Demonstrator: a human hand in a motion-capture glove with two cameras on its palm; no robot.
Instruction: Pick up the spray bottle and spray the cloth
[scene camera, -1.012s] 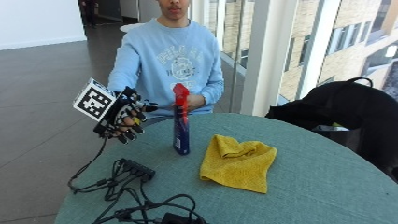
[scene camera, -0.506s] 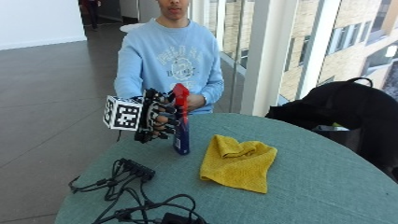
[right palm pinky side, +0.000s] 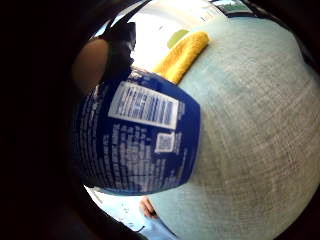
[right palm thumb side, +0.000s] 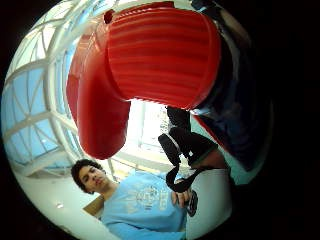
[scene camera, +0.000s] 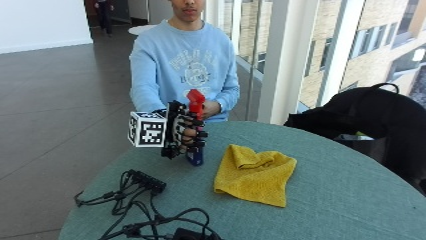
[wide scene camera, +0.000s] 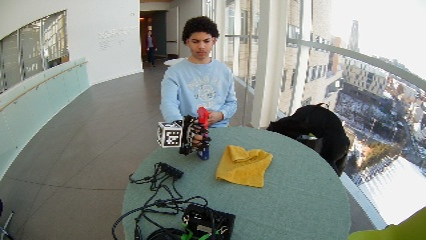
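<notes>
A spray bottle (scene camera: 194, 156) with a blue body and a red trigger head (scene camera: 196, 98) stands upright near the far left of the round green table (scene camera: 333, 200). My gloved right hand (scene camera: 183, 132) is wrapped round its body, fingers curled. The blue labelled body (right palm pinky side: 145, 140) fills the little finger side palm view, and the red trigger head (right palm thumb side: 150, 65) fills the thumb side palm view. I cannot tell whether the bottle's base touches the table. A crumpled yellow cloth (scene camera: 256, 172) lies on the table just right of the bottle, also visible as the cloth (right palm pinky side: 185, 55) beyond the bottle.
Black cables and a power strip (scene camera: 143, 182) lie on the table's near left, with a black device (wide scene camera: 208, 220) at the front edge. A black bag (scene camera: 359, 117) sits at the far right. The person's bare hand (scene camera: 212, 107) rests behind the bottle.
My gloved hand moved right from the bottle's left side and its fingers closed round the bottle. The cloth has not moved.
</notes>
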